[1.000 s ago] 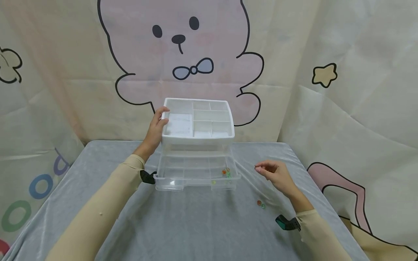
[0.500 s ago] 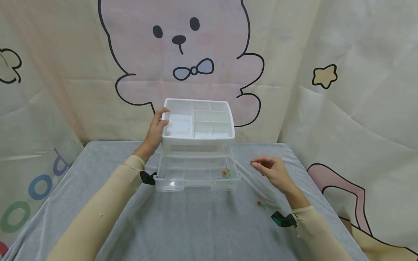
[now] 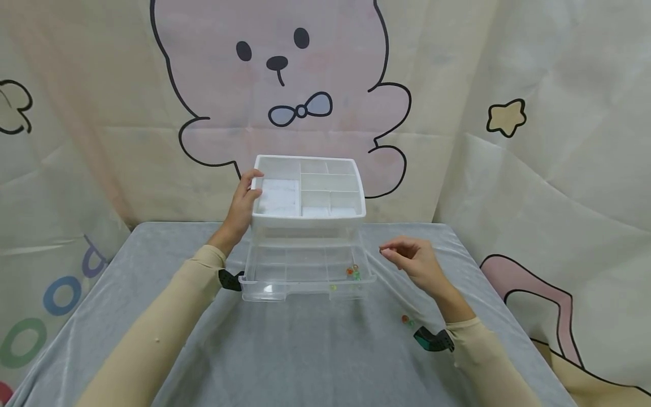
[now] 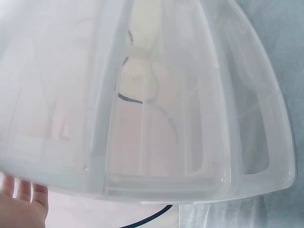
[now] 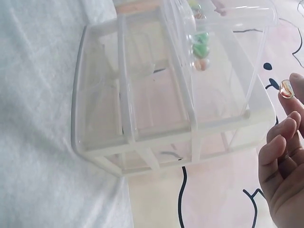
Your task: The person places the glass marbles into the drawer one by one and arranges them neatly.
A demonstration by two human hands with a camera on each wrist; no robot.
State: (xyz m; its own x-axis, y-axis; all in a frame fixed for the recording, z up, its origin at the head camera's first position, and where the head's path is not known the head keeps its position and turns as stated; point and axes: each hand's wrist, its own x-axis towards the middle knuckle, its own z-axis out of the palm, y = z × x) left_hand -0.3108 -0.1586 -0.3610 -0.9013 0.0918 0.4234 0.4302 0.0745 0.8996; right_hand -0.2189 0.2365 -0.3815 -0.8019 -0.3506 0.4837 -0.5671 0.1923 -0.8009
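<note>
A clear plastic drawer organizer with a white compartment top (image 3: pixel 309 216) stands on the table. My left hand (image 3: pixel 242 203) grips the left side of that top, fingertips over its rim; the left wrist view shows only the fingers (image 4: pixel 40 195) at the edge. One clear drawer (image 3: pixel 305 284) is pulled out, with several orange, green and yellowish marbles (image 3: pixel 353 273) toward its right end. To the right of the drawer, my right hand (image 3: pixel 419 264) pinches a clear marble (image 5: pixel 286 89) with a red-orange swirl between thumb and forefinger, raised above the cloth.
An orange marble (image 3: pixel 404 319) and a green one lie on the grey cloth (image 3: pixel 305 362) right of the drawer, near the right wrist camera (image 3: pixel 433 339). Cartoon-printed fabric (image 3: pixel 437 51) hangs behind the table and at its sides.
My right hand has moved left and slightly up toward the drawer, carrying the marble. The left hand and the organizer stay in place.
</note>
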